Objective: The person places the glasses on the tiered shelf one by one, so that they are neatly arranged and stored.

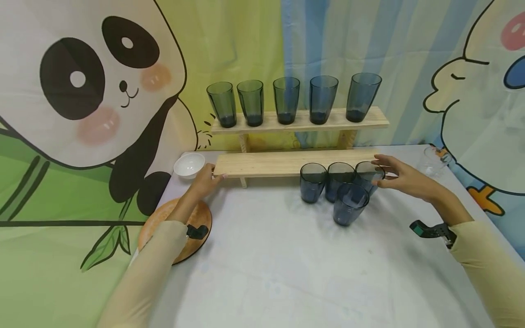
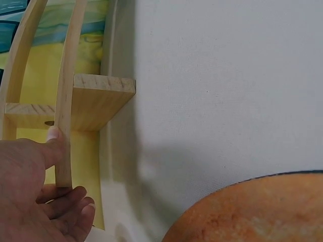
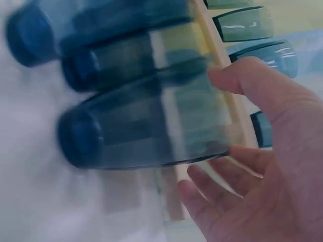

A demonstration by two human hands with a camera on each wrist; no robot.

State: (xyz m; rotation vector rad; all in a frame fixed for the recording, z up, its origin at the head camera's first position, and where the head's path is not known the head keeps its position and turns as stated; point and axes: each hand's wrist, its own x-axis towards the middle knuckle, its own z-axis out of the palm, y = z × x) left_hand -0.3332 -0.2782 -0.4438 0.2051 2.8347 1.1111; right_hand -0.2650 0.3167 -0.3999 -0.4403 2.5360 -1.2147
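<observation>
My left hand [image 1: 203,181] grips the left end of the lower wooden shelf board [image 1: 262,164], thumb on top and fingers underneath; the left wrist view shows the board [image 2: 64,101] between them. On the right, my right hand [image 1: 399,177] is spread around the rim of a blue-grey drinking glass [image 1: 365,175]. In the right wrist view its thumb and fingertips lie at opposite sides of the glass [image 3: 136,126], fingers loosely bent. Beside it stand a left glass [image 1: 313,184], a middle glass [image 1: 334,189] and a front glass [image 1: 350,207], all upright at the board's front.
Several more tinted glasses stand in a row on the upper shelf [image 1: 262,129]. A white bowl [image 1: 188,165] is left of the shelf, and a round orange-brown board [image 1: 201,214] lies under my left forearm. A clear glass [image 1: 434,159] stands at the white table's [image 1: 279,273] back right corner.
</observation>
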